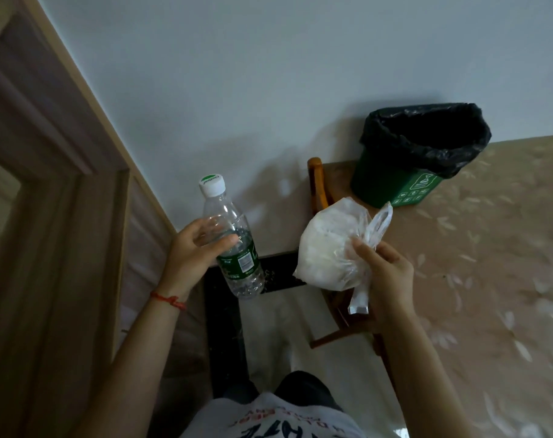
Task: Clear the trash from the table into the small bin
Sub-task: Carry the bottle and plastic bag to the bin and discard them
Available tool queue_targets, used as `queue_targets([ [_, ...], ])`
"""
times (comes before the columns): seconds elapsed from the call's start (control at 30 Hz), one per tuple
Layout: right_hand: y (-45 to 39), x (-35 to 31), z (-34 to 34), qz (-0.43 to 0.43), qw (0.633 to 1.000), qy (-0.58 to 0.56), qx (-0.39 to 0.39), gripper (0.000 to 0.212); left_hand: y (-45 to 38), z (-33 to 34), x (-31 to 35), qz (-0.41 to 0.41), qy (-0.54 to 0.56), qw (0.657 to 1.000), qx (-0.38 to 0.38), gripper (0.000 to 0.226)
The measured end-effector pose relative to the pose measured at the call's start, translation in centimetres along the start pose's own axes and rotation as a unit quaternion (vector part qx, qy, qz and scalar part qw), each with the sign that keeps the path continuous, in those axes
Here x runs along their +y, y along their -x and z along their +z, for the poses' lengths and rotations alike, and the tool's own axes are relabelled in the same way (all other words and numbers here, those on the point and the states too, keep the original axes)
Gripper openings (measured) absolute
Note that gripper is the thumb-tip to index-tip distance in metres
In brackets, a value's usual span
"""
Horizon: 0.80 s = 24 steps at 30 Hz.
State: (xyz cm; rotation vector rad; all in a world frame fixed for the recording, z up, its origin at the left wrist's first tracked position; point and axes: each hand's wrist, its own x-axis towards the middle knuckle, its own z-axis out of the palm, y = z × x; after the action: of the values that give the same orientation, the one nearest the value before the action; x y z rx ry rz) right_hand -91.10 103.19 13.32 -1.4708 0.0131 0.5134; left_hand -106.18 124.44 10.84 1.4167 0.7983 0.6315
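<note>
My left hand [196,248] grips a clear plastic bottle [234,238] with a white cap and green label, held in the air left of the table. My right hand [382,273] pinches the neck of a translucent plastic bag [328,245] full of white stuff, just off the table's left edge. The small green bin [395,181] with a black liner stands on the table [490,248] at its far left corner, beyond the bag. Its mouth is open and looks dark inside.
A wooden chair [319,184] stands against the table's left edge under the bag. A door frame [63,153] runs along the left. The wall is right behind the bin. The table wears a beige leaf-patterned cloth.
</note>
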Motion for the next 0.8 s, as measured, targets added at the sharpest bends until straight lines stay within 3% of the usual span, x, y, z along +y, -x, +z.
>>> queue_targets([
  [0.27,-4.4,-2.0,1.1,-0.026,0.999,-0.032,0.029,0.01,-6.7,2.3,2.2,0.039,-0.017,0.998,-0.046,0.029],
  [0.53,-9.1,-3.5,-0.5,-0.017,0.993,-0.056,0.099,0.009,-13.2,7.8,4.8,0.047,-0.011,0.992,-0.115,0.038],
  [0.7,-11.1,-4.4,-2.6,-0.013,0.987,-0.073,0.141,0.01,-16.2,12.6,6.0,0.039,-0.001,0.986,-0.163,0.028],
  [0.8,-12.1,-4.9,-3.8,-0.017,0.983,-0.076,0.166,0.012,-17.9,15.0,6.7,0.036,0.004,0.978,-0.203,0.044],
])
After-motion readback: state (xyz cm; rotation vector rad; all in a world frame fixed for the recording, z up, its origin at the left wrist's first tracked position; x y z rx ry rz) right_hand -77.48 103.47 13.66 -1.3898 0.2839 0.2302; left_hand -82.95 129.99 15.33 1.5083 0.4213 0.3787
